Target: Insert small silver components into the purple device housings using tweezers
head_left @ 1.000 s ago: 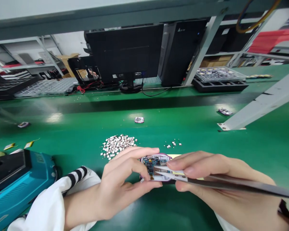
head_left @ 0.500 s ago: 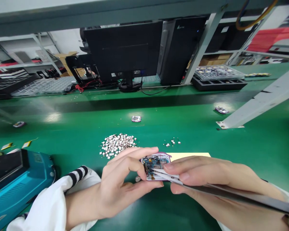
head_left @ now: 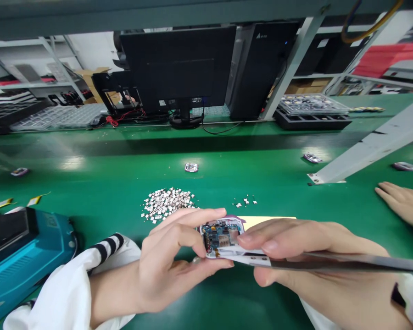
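Observation:
My left hand (head_left: 172, 261) is closed, pinching the edges of a small open device (head_left: 222, 233) with a white and purple case and a blue circuit board facing up. In my right hand (head_left: 303, 240) is a pair of tweezers (head_left: 330, 262), gripped between thumb and fingers. Their tips reach the lower edge of the case; whether they hold anything cannot be made out. My right fingertips rest at the device's right side. A yellow sheet (head_left: 270, 222) lies partly hidden behind my right hand. Beyond my left hand sits a heap of small silvery parts (head_left: 167, 203).
Several loose parts (head_left: 246, 201) lie right of the heap. Similar devices (head_left: 192, 167) are spread along the green bench. At far right rests another person's hand (head_left: 404, 204). A teal machine (head_left: 37, 247) stands left, a slanted white post (head_left: 371, 142) right, a monitor (head_left: 179, 68) behind.
The tweezer tips have moved from over the circuit board down to the case's lower edge, and the tweezers lie flatter. Another person's hand and a further device have appeared at right.

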Demonstrator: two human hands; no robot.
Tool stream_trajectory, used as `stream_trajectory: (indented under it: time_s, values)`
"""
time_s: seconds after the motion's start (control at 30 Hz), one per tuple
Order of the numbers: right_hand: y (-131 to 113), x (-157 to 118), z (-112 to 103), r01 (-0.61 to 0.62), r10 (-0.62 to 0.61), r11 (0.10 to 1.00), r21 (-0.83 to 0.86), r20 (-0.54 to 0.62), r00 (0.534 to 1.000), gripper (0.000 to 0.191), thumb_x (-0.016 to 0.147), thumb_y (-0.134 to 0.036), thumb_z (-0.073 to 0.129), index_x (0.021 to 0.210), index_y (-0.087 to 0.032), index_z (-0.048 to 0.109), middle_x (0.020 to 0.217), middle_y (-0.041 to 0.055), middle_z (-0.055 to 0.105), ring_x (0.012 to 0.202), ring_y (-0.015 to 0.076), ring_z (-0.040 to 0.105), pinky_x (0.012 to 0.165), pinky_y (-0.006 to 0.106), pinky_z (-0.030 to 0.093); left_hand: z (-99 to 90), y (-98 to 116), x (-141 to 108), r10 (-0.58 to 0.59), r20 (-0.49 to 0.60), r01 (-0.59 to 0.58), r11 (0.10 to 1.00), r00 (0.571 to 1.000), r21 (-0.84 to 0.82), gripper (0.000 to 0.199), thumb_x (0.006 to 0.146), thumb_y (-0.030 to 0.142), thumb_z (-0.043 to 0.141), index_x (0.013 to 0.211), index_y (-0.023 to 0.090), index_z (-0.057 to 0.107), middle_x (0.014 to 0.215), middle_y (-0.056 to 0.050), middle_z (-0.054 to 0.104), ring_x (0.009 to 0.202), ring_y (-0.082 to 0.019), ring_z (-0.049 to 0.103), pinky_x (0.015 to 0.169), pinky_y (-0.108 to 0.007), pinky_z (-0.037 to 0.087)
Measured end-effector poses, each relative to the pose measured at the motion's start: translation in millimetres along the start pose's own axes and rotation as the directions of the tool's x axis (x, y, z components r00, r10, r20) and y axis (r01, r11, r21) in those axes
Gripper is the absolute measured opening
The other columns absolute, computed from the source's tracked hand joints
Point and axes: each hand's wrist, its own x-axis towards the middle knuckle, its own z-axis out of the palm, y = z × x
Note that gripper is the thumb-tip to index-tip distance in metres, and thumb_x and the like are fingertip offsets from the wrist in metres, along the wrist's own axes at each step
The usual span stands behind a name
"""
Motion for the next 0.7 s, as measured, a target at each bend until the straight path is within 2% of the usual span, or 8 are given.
stream_trajectory:
  time_s: [0.17,0.33,0.43,0.57,0.7]
  values:
    - [1,5,-3,0.005,-0.003,0.999,-0.047,0.044,0.999,0.019,0.072,-0.025,0.06,0.089,-0.035,0.061,0.071,-0.0059,0.07,0.08,0.0189,0.065,0.07,0.021,0.056,-0.5,-1,0,0.066,0.001,-0.066,0.996,0.998,0.057,0.018,0.071,0.018,0.064,0.069,0.017,0.046,0.1,-0.014,0.063,0.089,-0.019,0.062,0.074,-0.031,0.053]
    - [-6,9,-5,-0.049,0.051,0.999,-0.018,0.091,0.995,0.016,0.076,-0.024,0.056,0.085,-0.037,0.061,0.077,-0.008,0.069,0.08,0.0172,0.064,0.071,0.02,0.055,-1.4,-3,2,0.128,0.053,-0.133,0.985,0.99,0.114,0.014,0.072,0.016,0.062,0.07,0.017,0.048,0.099,-0.014,0.063,0.09,-0.019,0.061,0.072,-0.03,0.054]
    - [-11,7,-2,-0.07,0.068,0.997,0.021,0.067,0.995,0.019,0.075,-0.023,0.058,0.086,-0.039,0.06,0.08,-0.0078,0.069,0.081,0.0167,0.064,0.07,0.022,0.056,-2.6,-3,2,0.172,0.079,-0.18,0.977,0.982,0.115,0.011,0.072,0.016,0.062,0.071,0.016,0.051,0.099,-0.015,0.063,0.091,-0.019,0.061,0.073,-0.03,0.053]
    - [-10,5,1,-0.1,0.1,0.994,0.052,-0.011,0.995,0.013,0.073,-0.028,0.061,0.083,-0.037,0.061,0.073,-0.0075,0.069,0.079,0.0162,0.065,0.068,0.024,0.057,-2.3,-3,1,0.144,0.075,-0.151,0.984,0.987,0.096,0.013,0.07,0.017,0.065,0.07,0.015,0.052,0.098,-0.015,0.063,0.088,-0.019,0.062,0.074,-0.029,0.053]
    - [-4,7,-1,-0.13,0.13,0.991,-0.001,0.027,0.991,0.008,0.074,-0.037,0.056,0.078,-0.033,0.062,0.074,-0.0065,0.07,0.081,0.017,0.064,0.065,0.02,0.055,-0.2,-2,1,0.094,0.034,-0.096,0.993,0.995,0.072,0.016,0.069,0.02,0.065,0.07,0.016,0.05,0.098,-0.013,0.064,0.086,-0.019,0.063,0.074,-0.029,0.052]
